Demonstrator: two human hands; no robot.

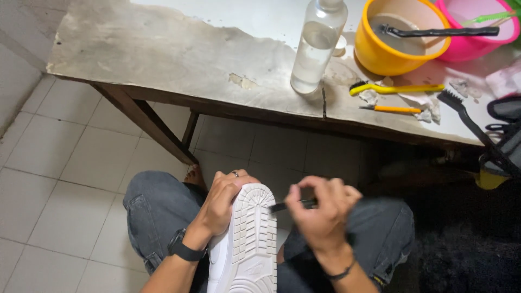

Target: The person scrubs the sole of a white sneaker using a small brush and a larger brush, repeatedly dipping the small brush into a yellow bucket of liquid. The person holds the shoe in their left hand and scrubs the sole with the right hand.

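A white sneaker [251,244] lies sole-up across my lap, its ribbed pale sole facing the camera. My left hand [223,199], with a ring and a black wristwatch, wraps around the toe end and grips it. My right hand [321,212] is closed on a small dark brush [286,205], whose tip touches the right edge of the sole near the toe. The brush is blurred.
A worn table [163,59] stands in front with a clear plastic bottle [317,46], a yellow bowl [380,54] holding a black brush, a pink bowl [483,38], a yellow toothbrush [396,88], an orange tool [392,109] and a black brush [461,111]. White tiled floor lies left.
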